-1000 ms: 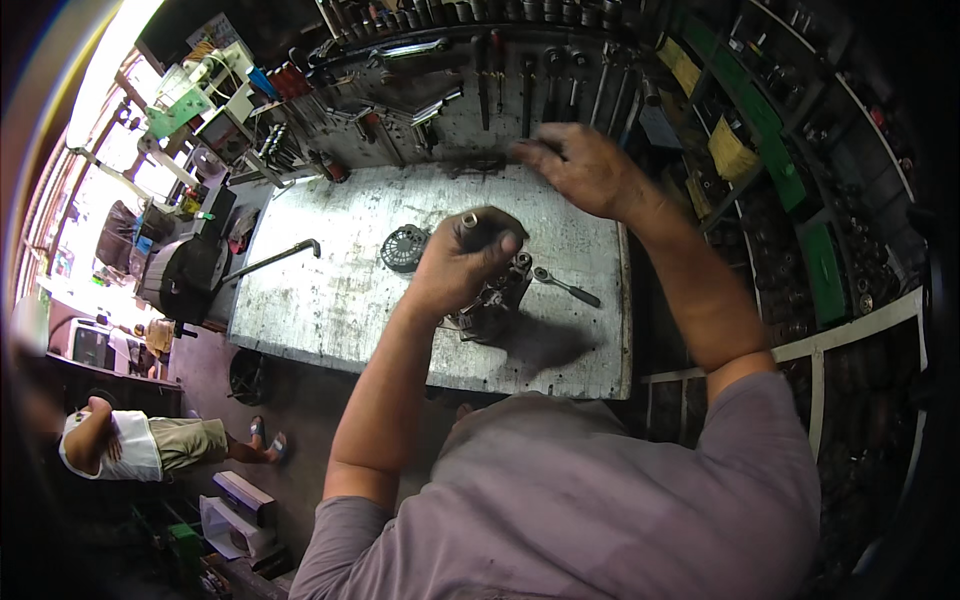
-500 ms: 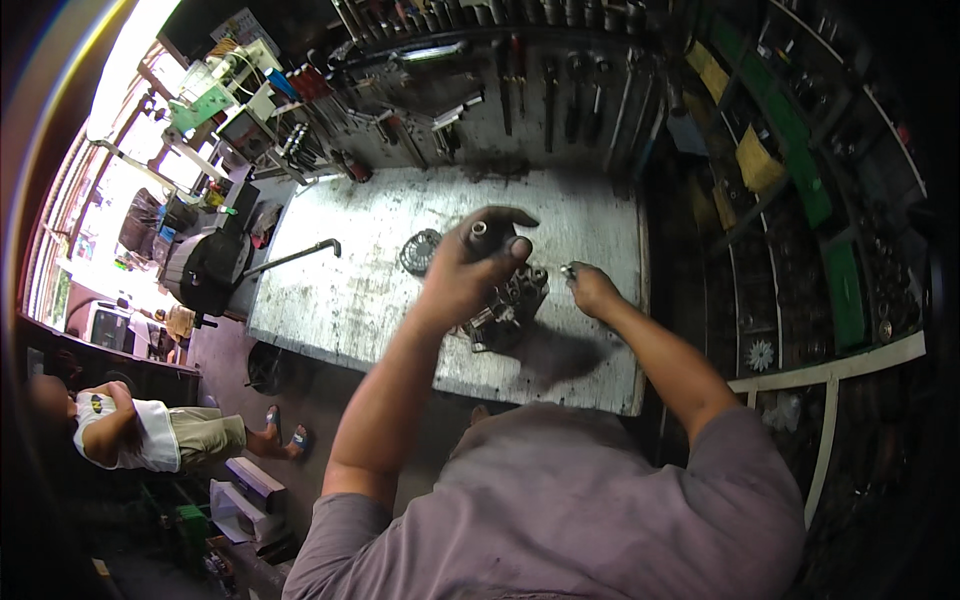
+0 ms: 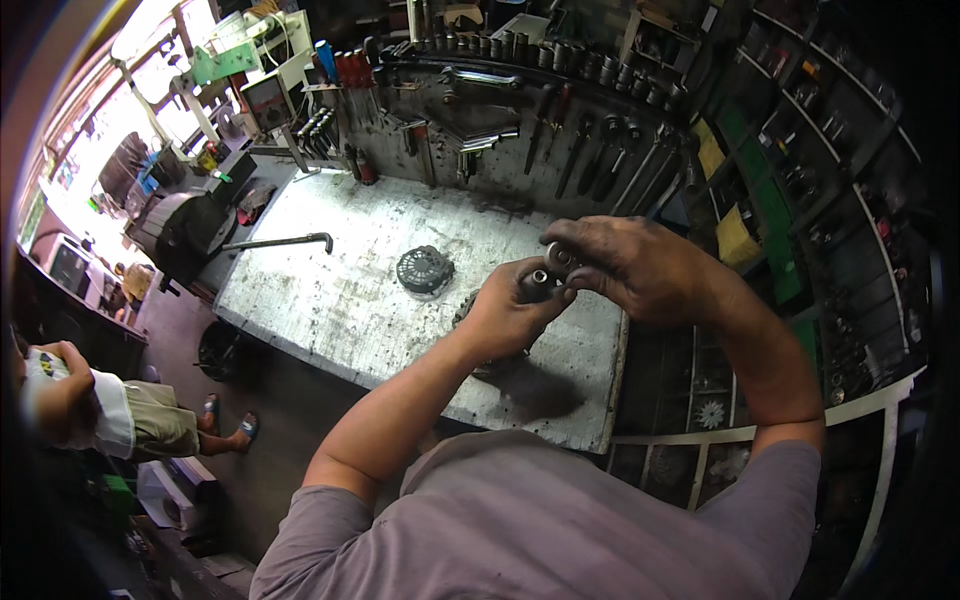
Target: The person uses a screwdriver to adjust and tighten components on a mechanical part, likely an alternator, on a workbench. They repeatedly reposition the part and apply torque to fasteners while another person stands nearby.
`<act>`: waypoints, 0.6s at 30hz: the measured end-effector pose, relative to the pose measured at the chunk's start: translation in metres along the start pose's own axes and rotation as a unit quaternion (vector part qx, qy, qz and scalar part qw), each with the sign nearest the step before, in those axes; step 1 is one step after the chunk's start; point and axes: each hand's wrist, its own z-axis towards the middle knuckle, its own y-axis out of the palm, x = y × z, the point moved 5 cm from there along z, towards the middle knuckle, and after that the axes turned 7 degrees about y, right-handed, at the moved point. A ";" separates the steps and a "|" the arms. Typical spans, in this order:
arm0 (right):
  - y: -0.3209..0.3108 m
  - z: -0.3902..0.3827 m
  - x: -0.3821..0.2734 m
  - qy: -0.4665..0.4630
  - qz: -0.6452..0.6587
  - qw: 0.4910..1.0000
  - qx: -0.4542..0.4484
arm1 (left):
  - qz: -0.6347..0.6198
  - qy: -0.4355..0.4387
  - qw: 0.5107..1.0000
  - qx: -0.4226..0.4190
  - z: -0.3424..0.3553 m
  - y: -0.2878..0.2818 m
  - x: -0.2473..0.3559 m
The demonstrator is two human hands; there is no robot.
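Note:
My left hand (image 3: 510, 315) is closed round a small metal socket (image 3: 540, 277), its hollow end facing up. My right hand (image 3: 640, 265) grips a ratchet (image 3: 562, 258), its round head held against or very close to the socket; the handle is hidden by my fingers. A dark metal assembly (image 3: 466, 304) sits beneath my left hand, mostly covered by it. Left of that, a round vented cover (image 3: 424, 268) lies on the worn grey workbench (image 3: 290, 320). Farther left, a long bar with a bent end (image 3: 280, 243) rests across the bench's edge.
Wrenches and sockets line the tool board (image 3: 530, 135) behind the bench. Shelving with small parts (image 3: 820, 150) stands at right. At left are cluttered equipment (image 3: 180, 230) and a black round object (image 3: 218, 350) on the floor. A person in a white top (image 3: 140, 420) stands lower left.
My right hand has come down and in from the upper right with the ratchet, which earlier lay on the bench, to meet the socket in my left hand. The view has shifted.

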 end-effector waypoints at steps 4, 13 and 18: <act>0.005 0.016 -0.005 0.005 -0.023 0.995 -0.098 | 0.009 0.012 0.999 -0.029 0.002 0.002 0.005; -0.003 0.028 -0.013 0.019 -0.044 0.985 -0.165 | -0.008 -0.027 0.996 -0.087 0.004 -0.005 0.004; -0.019 0.032 -0.031 -0.011 -0.174 0.968 -0.181 | -0.046 0.071 0.991 -0.104 0.012 -0.003 0.008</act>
